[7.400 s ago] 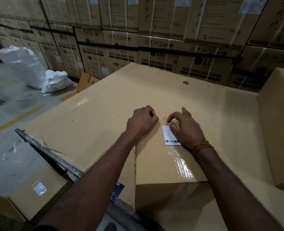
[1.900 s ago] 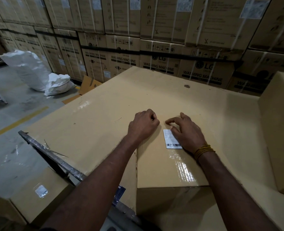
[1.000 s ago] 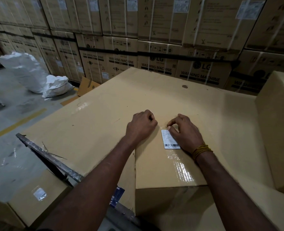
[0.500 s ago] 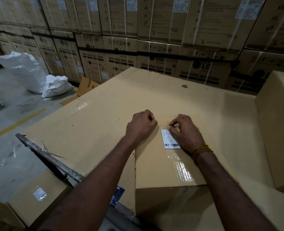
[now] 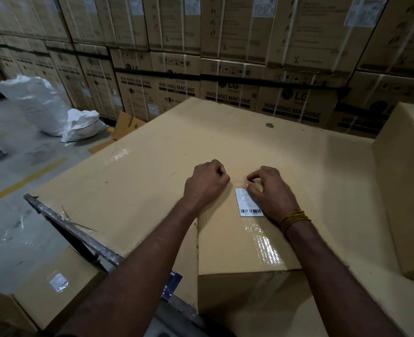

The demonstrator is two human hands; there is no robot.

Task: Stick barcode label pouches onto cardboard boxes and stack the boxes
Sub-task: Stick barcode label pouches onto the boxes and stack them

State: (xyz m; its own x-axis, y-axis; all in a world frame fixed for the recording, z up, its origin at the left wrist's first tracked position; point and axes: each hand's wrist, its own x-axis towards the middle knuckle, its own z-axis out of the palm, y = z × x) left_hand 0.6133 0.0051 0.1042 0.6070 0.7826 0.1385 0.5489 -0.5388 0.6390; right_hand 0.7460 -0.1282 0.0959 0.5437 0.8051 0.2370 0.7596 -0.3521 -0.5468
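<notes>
A cardboard box [image 5: 237,246] lies in front of me, its top seam covered with shiny clear tape. A barcode label pouch [image 5: 249,206] lies flat on the box top, a white slip with a barcode inside it. My right hand [image 5: 273,190] rests beside the pouch, fingers curled, with thumb and forefinger pinching at the pouch's top edge. My left hand [image 5: 207,182] is a closed fist resting on the box's far left corner, holding nothing.
The box sits on a wide cardboard-covered surface [image 5: 152,161] with a metal front edge [image 5: 72,229]. A taller box [image 5: 405,181] stands at the right. A labelled box [image 5: 40,302] sits lower left. Washing machine cartons [image 5: 225,69] wall the back; white sacks [image 5: 38,103] lie on the floor.
My right forefinger has curled in from lying stretched out, and the thumb has moved onto the pouch's top corner. The left fist and the box have stayed put.
</notes>
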